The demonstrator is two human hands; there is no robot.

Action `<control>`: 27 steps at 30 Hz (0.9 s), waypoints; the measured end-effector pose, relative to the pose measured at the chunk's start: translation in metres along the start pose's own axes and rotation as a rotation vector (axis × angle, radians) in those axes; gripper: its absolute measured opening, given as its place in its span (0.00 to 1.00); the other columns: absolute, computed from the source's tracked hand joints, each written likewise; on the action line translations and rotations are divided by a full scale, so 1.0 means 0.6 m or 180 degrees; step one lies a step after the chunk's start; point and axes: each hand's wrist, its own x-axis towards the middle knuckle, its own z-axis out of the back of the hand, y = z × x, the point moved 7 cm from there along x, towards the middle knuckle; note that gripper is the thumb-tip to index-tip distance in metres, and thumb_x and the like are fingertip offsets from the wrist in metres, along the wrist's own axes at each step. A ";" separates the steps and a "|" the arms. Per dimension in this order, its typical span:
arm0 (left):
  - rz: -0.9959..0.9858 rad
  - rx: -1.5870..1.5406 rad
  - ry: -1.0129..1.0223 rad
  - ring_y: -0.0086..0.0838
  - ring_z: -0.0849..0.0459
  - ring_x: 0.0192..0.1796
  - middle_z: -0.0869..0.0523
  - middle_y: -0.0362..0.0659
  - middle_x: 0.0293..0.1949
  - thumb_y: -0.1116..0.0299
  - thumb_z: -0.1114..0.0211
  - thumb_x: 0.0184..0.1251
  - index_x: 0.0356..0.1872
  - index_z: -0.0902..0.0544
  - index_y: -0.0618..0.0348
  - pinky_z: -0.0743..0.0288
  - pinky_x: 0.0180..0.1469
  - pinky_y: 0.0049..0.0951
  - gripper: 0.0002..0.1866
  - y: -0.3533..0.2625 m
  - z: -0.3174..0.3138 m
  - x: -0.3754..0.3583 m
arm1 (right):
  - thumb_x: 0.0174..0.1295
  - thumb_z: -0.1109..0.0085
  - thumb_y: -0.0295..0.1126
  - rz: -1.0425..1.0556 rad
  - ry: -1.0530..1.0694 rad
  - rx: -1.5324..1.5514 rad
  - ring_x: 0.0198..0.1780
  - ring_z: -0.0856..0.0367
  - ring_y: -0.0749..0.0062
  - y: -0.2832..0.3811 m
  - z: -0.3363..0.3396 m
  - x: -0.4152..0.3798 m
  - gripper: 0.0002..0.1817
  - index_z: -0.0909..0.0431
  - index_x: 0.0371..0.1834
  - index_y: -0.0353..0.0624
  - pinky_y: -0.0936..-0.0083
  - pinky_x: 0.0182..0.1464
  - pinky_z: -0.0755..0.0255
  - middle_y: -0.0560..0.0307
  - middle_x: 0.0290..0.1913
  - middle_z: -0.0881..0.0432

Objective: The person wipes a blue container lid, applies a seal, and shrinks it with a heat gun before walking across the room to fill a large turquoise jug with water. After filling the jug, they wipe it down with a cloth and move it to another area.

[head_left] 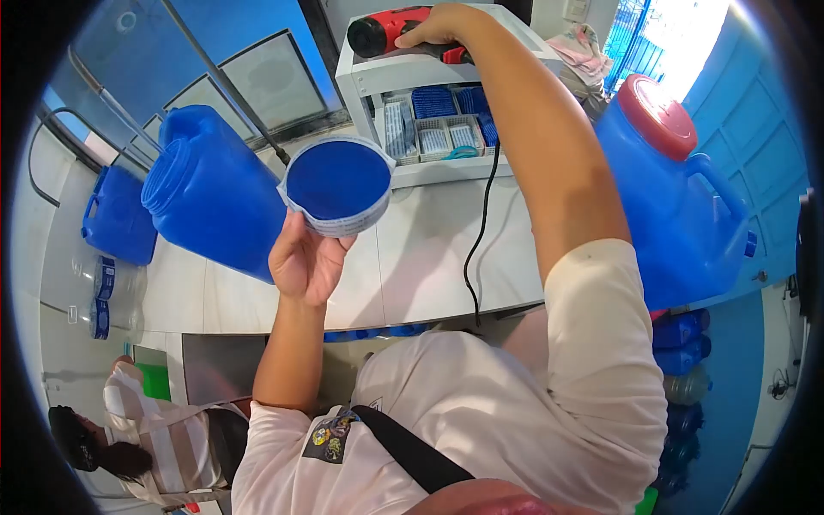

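Observation:
My left hand [311, 259] holds up a round blue lid [337, 180], fingers closed beneath its near edge. Around the lid's side runs a loose, printed clear plastic band [343, 225] with corners sticking out. At the top, my right hand [440, 26] is on a red-and-black tool that looks like a heat gun [390, 30], lying on the white shelf unit [365, 81]. The fingers wrap over its handle and are partly hidden. Left of the lid stands a blue jug [219, 193] with an uncapped threaded neck.
A blue container with a red cap [657, 116] stands at right. Small baskets [433, 137] fill the shelf. A black cord [481, 249] runs down over the white counter [421, 283]. Metal pipes [215, 77] rise behind. Another person [163, 429] is at lower left.

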 end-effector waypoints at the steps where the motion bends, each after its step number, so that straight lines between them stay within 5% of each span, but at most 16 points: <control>1: -0.0047 -0.0193 0.0001 0.49 0.35 0.77 0.31 0.55 0.75 0.65 0.47 0.80 0.72 0.31 0.63 0.43 0.78 0.58 0.25 -0.007 0.002 0.003 | 0.56 0.23 0.47 0.0020 0.0009 -0.0011 0.28 0.24 0.71 -0.006 0.006 0.005 0.22 0.15 0.40 0.39 0.75 0.24 0.27 0.55 0.35 0.20; 5: -0.0360 -0.0554 -0.0163 0.50 0.39 0.79 0.34 0.55 0.76 0.58 0.44 0.77 0.73 0.34 0.63 0.49 0.80 0.60 0.29 -0.032 -0.001 0.020 | 0.55 0.25 0.54 0.0043 -0.0297 0.0475 0.20 0.27 0.72 0.027 0.050 -0.099 0.29 0.17 0.33 0.33 0.72 0.18 0.33 0.57 0.24 0.22; 6: -0.0427 -0.0624 -0.0202 0.50 0.41 0.80 0.35 0.55 0.76 0.54 0.44 0.77 0.73 0.35 0.62 0.52 0.80 0.60 0.31 -0.040 0.000 0.024 | 0.59 0.28 0.52 0.0413 0.0317 0.0842 0.24 0.23 0.71 0.035 0.060 -0.139 0.26 0.15 0.35 0.33 0.73 0.24 0.29 0.56 0.26 0.20; 8: -0.0517 -0.0724 -0.0179 0.50 0.41 0.80 0.35 0.54 0.77 0.51 0.45 0.77 0.73 0.35 0.61 0.53 0.80 0.60 0.32 -0.046 -0.008 0.035 | 0.66 0.34 0.43 0.1285 -0.0390 0.1672 0.38 0.16 0.65 0.024 0.045 -0.171 0.20 0.15 0.44 0.33 0.73 0.46 0.23 0.47 0.37 0.13; 9: -0.0517 -0.0873 -0.0061 0.50 0.42 0.80 0.35 0.53 0.77 0.47 0.46 0.77 0.74 0.35 0.60 0.54 0.81 0.60 0.34 -0.047 -0.012 0.042 | 0.67 0.32 0.42 0.1326 0.0165 0.2032 0.51 0.16 0.76 -0.044 0.049 -0.106 0.26 0.22 0.64 0.41 0.81 0.54 0.24 0.56 0.51 0.13; 11: -0.0604 -0.1008 -0.0005 0.50 0.42 0.80 0.36 0.53 0.77 0.45 0.48 0.77 0.74 0.35 0.60 0.54 0.81 0.60 0.34 -0.054 -0.001 0.049 | 0.71 0.37 0.49 0.1428 -0.0271 0.2821 0.39 0.19 0.83 -0.034 0.018 -0.231 0.29 0.23 0.63 0.35 0.84 0.41 0.24 0.55 0.43 0.14; 13: -0.0637 -0.1159 0.0067 0.50 0.41 0.79 0.35 0.52 0.77 0.39 0.52 0.78 0.73 0.34 0.58 0.53 0.80 0.59 0.36 -0.058 0.002 0.055 | 0.65 0.33 0.53 0.1924 0.0226 0.3285 0.44 0.23 0.71 -0.082 -0.004 -0.267 0.41 0.32 0.70 0.32 0.84 0.37 0.21 0.49 0.46 0.19; 15: -0.0723 -0.1073 0.0055 0.50 0.40 0.79 0.35 0.51 0.77 0.39 0.53 0.78 0.73 0.34 0.58 0.51 0.80 0.59 0.36 -0.068 0.012 0.064 | 0.63 0.31 0.55 0.2469 0.0965 0.4014 0.40 0.26 0.69 -0.094 -0.037 -0.324 0.46 0.38 0.73 0.32 0.80 0.36 0.21 0.52 0.42 0.23; 18: -0.0871 -0.0792 -0.0159 0.50 0.37 0.77 0.33 0.51 0.75 0.38 0.55 0.79 0.72 0.34 0.58 0.47 0.79 0.58 0.36 -0.075 0.024 0.072 | 0.55 0.25 0.55 0.2045 0.0974 0.3886 0.34 0.21 0.69 -0.125 -0.056 -0.396 0.48 0.35 0.69 0.31 0.75 0.37 0.19 0.52 0.41 0.19; 21: -0.0866 -0.1003 -0.0045 0.51 0.40 0.79 0.34 0.53 0.76 0.41 0.53 0.78 0.71 0.32 0.60 0.51 0.80 0.60 0.35 -0.084 0.036 0.080 | 0.60 0.30 0.53 0.2504 0.0987 0.1215 0.33 0.18 0.69 -0.106 -0.081 -0.457 0.42 0.33 0.66 0.30 0.73 0.37 0.21 0.47 0.44 0.16; 24: -0.0843 -0.1079 0.0102 0.51 0.39 0.78 0.33 0.53 0.75 0.41 0.54 0.79 0.71 0.31 0.60 0.50 0.79 0.59 0.34 -0.072 0.032 0.082 | 0.61 0.35 0.50 0.1737 0.0313 0.1673 0.36 0.17 0.70 -0.140 -0.111 -0.465 0.38 0.31 0.64 0.29 0.71 0.41 0.21 0.45 0.46 0.15; 27: -0.0806 -0.0737 -0.0337 0.50 0.34 0.76 0.32 0.52 0.74 0.40 0.59 0.81 0.72 0.33 0.58 0.43 0.78 0.59 0.34 -0.047 0.013 0.079 | 0.61 0.35 0.41 0.1632 0.0332 0.2099 0.36 0.18 0.70 -0.169 -0.125 -0.460 0.34 0.31 0.65 0.28 0.70 0.44 0.22 0.45 0.47 0.16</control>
